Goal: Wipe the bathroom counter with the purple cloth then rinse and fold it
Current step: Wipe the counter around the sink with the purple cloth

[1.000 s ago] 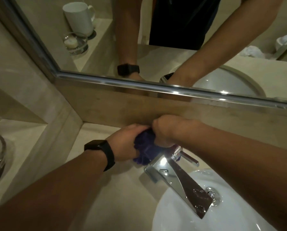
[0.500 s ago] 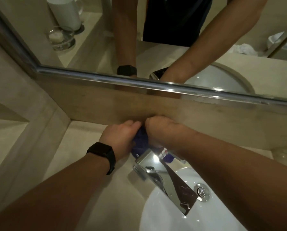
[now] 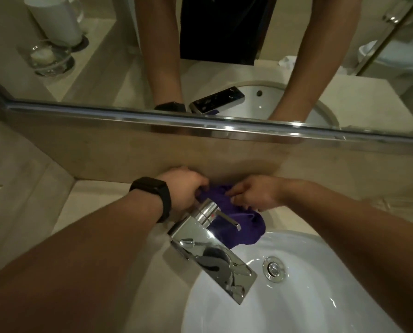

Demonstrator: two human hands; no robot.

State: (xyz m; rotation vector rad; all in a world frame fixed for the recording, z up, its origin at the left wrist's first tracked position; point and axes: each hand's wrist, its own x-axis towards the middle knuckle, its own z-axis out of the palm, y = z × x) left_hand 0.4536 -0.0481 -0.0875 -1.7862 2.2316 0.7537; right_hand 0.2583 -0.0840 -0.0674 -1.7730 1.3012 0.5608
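Note:
The purple cloth [image 3: 242, 223] lies bunched on the beige counter [image 3: 99, 207] behind the chrome faucet [image 3: 210, 246], between the faucet and the back wall. Its lower right end hangs toward the rim of the white sink [image 3: 296, 296]. My left hand [image 3: 185, 188], with a black watch on the wrist, grips the cloth's left end behind the faucet. My right hand [image 3: 256, 194] pinches the cloth's upper right part with curled fingers. Part of the cloth is hidden by the faucet handle.
A mirror with a chrome frame [image 3: 224, 131] runs along the wall just above my hands. In its reflection a white mug [image 3: 56, 18] and a glass dish [image 3: 49, 58] stand on a side ledge. The sink drain [image 3: 274, 268] lies right of the spout.
My hands have moved apart and spread the cloth to the right behind the faucet. More purple cloth now shows beside the faucet handle. The view has shifted right.

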